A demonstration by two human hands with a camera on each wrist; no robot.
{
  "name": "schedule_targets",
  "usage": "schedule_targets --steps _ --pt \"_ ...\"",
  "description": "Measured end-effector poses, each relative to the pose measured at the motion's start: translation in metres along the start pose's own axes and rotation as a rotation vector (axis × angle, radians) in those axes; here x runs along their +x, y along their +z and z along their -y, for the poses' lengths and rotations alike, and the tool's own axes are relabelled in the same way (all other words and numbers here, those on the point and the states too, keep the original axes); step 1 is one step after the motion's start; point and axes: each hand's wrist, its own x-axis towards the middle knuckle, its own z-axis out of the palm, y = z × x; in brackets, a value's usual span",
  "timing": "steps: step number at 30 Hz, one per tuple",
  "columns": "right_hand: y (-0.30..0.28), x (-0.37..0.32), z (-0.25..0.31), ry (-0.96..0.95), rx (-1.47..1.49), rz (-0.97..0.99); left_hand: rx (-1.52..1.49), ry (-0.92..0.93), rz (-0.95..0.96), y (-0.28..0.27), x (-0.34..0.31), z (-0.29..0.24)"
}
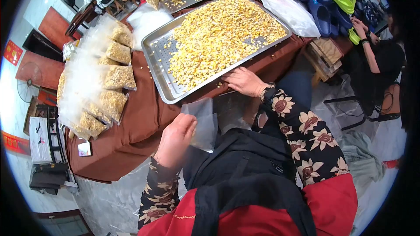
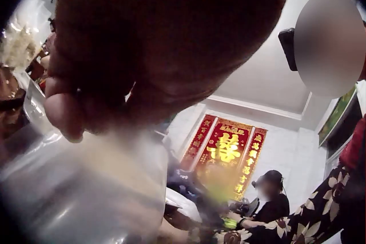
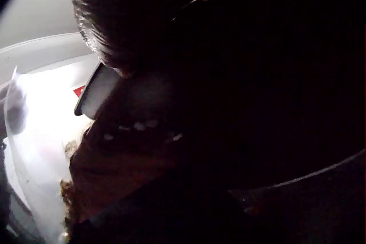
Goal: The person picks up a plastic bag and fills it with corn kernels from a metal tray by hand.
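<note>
I see the left hand [image 1: 176, 137] pinching a clear, flat plastic bag [image 1: 204, 127] near the silver rectangular metal tray [image 1: 160, 59]; the right hand [image 1: 246, 82], fingers extended, beside it.

From the wearer's head, above a black-clothed lap [image 1: 240, 155], the wide, round head view looks forward and down across a shallow silver metal tray [image 1: 158, 59]. The left wrist view sits close beneath the left hand [image 1: 176, 137] and faces upward past it, tilted, toward a red wall banner with gold characters [image 2: 227, 151]. The right wrist view sits very near the shadowed right hand [image 1: 246, 82]. Head and left wrist views share the clear plastic bag [image 1: 204, 129] and a black sleeve with cream flowers [image 1: 308, 137].
</note>
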Motion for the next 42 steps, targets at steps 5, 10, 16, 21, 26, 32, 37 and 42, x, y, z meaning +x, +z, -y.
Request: schedule_targets --steps 5,10,16,21,26,32,37,42 --pt "-0.014 -0.014 -0.019 0.063 -0.038 0.003 0.058 0.118 -0.056 0.011 0.016 -0.033" --pt "-0.031 -0.024 -0.022 0.173 -0.003 -0.06 0.104 0.21 -0.054 0.038 0.026 -0.043" --pt "-0.027 -0.049 -0.044 0.706 -0.005 -0.43 0.081 0.213 -0.185 0.039 0.036 -0.063" --pt "-0.01 -0.028 -0.04 0.864 -0.139 -0.274 0.031 0.202 -0.096 0.081 0.047 -0.047" --pt "0.019 0.003 -0.012 0.954 -0.257 -0.331 0.053 0.078 0.006 0.142 0.056 0.006" --pt "0.019 0.01 0.013 0.928 -0.16 -0.288 0.089 -0.011 -0.036 0.165 0.058 0.046" --pt "0.01 0.007 0.038 0.692 0.222 -0.238 0.129 -0.101 -0.016 0.171 0.047 0.062" --pt "0.015 0.001 0.024 0.764 -0.003 -0.446 0.109 -0.111 -0.061 0.173 0.04 0.07"
